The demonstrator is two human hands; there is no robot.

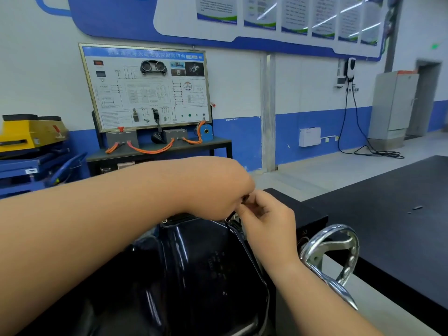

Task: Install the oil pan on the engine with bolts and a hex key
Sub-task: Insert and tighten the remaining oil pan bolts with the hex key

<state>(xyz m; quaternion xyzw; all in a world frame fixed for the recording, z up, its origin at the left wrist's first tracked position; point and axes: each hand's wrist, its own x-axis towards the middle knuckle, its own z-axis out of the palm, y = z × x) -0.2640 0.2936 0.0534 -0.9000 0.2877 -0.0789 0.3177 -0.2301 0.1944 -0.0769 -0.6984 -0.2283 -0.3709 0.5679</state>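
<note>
Oil pan: black and glossy, sump side up, low in the middle of the view, just left of the desk's left edge (what carries it is hidden beneath).
Hex key: dark, thin and tilted, its lower end at the pan's far rim; the tip is too small to make out.
Left hand: reaches across from the left, fingers curled down round the key above the far rim.
Right hand: touches the left hand, fingertips pinching the key's upper end.
Handwheel: chrome, just right of the pan, between it and the desk.
Bits: two small dark pieces on the black desk, toward its right edge.
Board: a wiring-diagram panel on a stand by the far wall.
</note>
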